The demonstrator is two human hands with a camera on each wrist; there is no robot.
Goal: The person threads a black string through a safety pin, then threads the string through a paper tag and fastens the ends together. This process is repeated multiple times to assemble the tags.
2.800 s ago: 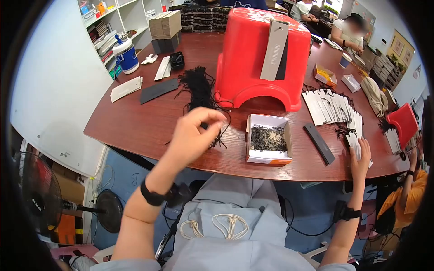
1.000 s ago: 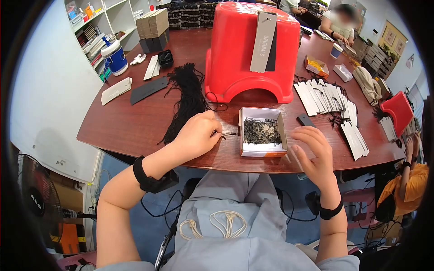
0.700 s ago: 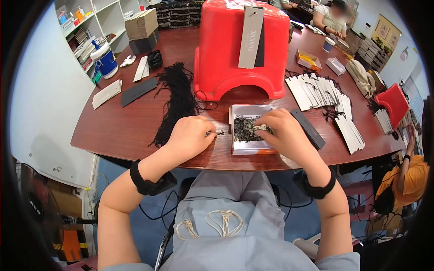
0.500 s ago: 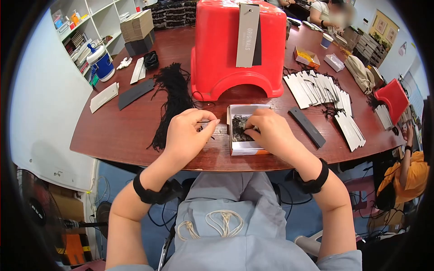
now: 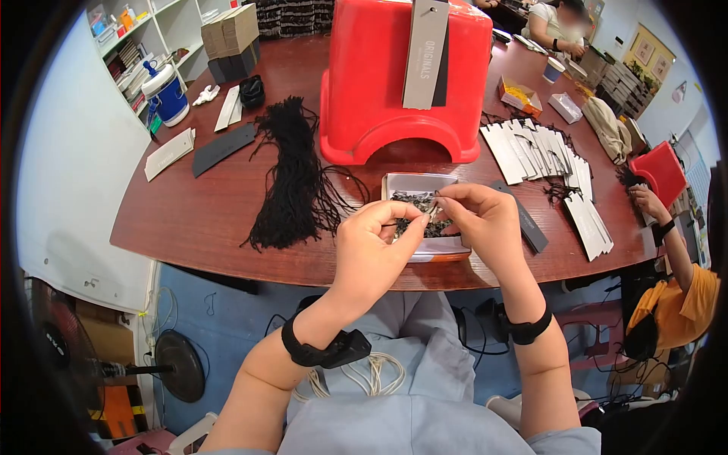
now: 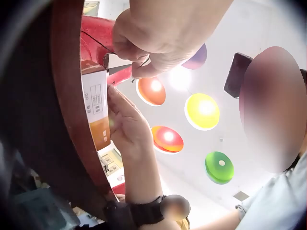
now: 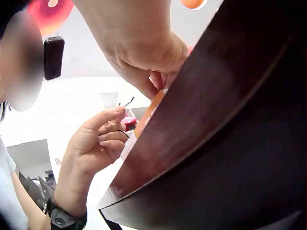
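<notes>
My left hand point(image 5: 375, 246) is over the near-left corner of a small open cardboard box point(image 5: 440, 256). Its thumb and forefinger pinch a thin black cord point(image 7: 130, 100), whose short end sticks up past the fingertips in the right wrist view. The right hand point(image 5: 489, 224) comes in from the other side, thumb and forefinger pinched together on a small dark piece point(image 5: 434, 203), too small to make out. Both sets of fingertips nearly meet above the box, which holds many small dark wire-like pieces point(image 5: 409, 199). Left of it lies a bundle of black cords point(image 5: 284, 182).
An upturned red stool point(image 5: 402, 83) stands behind the box, with a grey "ORIGINALS" tag point(image 5: 425, 61) on it. A dark tag point(image 5: 525, 220) and fanned white tags point(image 5: 531, 152) lie to the right. Left are more tags point(image 5: 171, 154) and a blue jug point(image 5: 164, 97).
The right hand left the white tags, reached into the box and came up. My left hand moved right from beside the cord bundle to meet it over the box.
</notes>
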